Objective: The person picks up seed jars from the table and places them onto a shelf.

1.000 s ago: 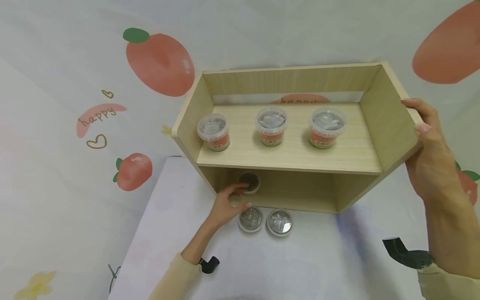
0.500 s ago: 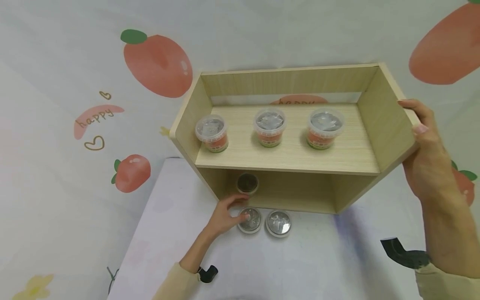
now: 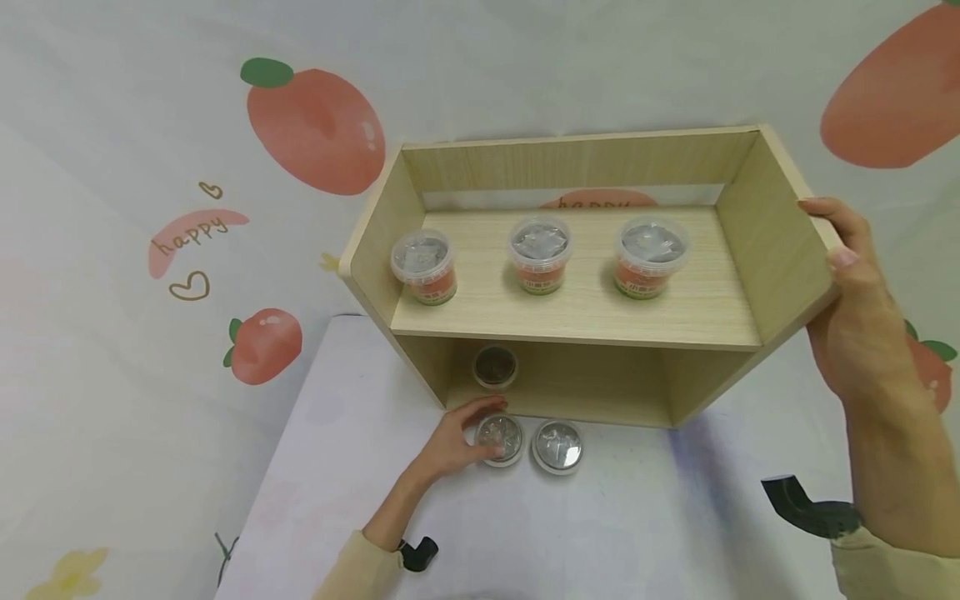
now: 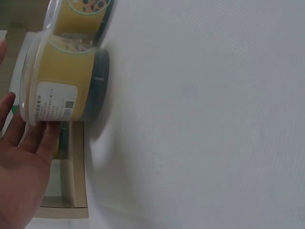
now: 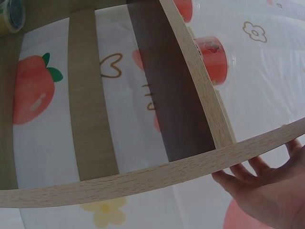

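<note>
My left hand (image 3: 450,442) is at a round lidded plastic tub (image 3: 500,439) on the table. In the head view its thumb overlaps the lid, with the fingers curving past the far rim. The left wrist view shows this tub (image 4: 66,81) with a yellow label and dark blue base, and the fingers right at its side. Another similar tub (image 3: 557,447) stands to its right. A third tub (image 3: 495,367) sits inside the lower compartment, at the left. My right hand (image 3: 862,308) grips the right side panel of a two-tier wooden shelf (image 3: 577,329).
Three red-labelled tubs with clear lids, left (image 3: 425,267), middle (image 3: 540,254) and right (image 3: 651,257), stand on the upper tier. The shelf stands on a white table (image 3: 637,517) against a fruit-printed cloth (image 3: 112,125).
My left hand has left the tub in the lower compartment and come back to the left tub in front of the shelf. The right hand keeps its hold on the panel.
</note>
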Motion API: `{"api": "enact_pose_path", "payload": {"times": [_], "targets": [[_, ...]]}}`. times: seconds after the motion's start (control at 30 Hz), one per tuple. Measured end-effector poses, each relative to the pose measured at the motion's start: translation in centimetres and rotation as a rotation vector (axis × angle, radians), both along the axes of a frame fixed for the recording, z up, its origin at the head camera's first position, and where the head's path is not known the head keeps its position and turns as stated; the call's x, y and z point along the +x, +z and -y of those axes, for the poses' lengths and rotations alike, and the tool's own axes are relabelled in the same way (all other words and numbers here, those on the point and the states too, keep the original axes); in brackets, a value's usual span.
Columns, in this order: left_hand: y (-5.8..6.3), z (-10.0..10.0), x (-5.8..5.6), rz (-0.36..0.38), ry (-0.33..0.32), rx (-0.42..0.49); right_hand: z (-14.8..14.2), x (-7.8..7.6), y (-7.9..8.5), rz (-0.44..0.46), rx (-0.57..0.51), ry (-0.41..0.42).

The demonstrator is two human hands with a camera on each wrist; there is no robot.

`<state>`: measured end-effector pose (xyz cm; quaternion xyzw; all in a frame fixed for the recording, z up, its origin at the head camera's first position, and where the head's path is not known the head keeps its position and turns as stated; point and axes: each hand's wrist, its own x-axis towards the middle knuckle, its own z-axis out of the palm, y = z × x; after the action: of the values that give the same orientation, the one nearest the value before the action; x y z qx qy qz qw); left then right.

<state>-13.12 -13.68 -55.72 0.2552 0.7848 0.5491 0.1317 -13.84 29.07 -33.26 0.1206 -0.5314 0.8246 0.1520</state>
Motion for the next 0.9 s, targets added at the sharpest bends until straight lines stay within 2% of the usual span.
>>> {"api": "enact_pose_path", "payload": {"times": [0.2, 0.33, 0.47, 0.9], "targets": [[-0.4, -0.1, 0.2, -0.001, -0.013, -0.054, -0.1, 0.1, -0.2, 0.002, -0.01, 0.01], [-0.7, 0.0, 0.3, -0.017, -0.029, -0.052, -0.7, -0.2, -0.7, 0.002, -0.007, 0.032], [-1.0, 0.0, 0.3, 0.005, -0.043, -0.035, -0.8, -0.2, -0.9, -0.002, -0.003, 0.041], [-1.5, 0.0, 0.6, 0.009, -0.032, -0.082, -0.7, -0.4, -0.8, -0.029, -0.012, 0.056]]}}
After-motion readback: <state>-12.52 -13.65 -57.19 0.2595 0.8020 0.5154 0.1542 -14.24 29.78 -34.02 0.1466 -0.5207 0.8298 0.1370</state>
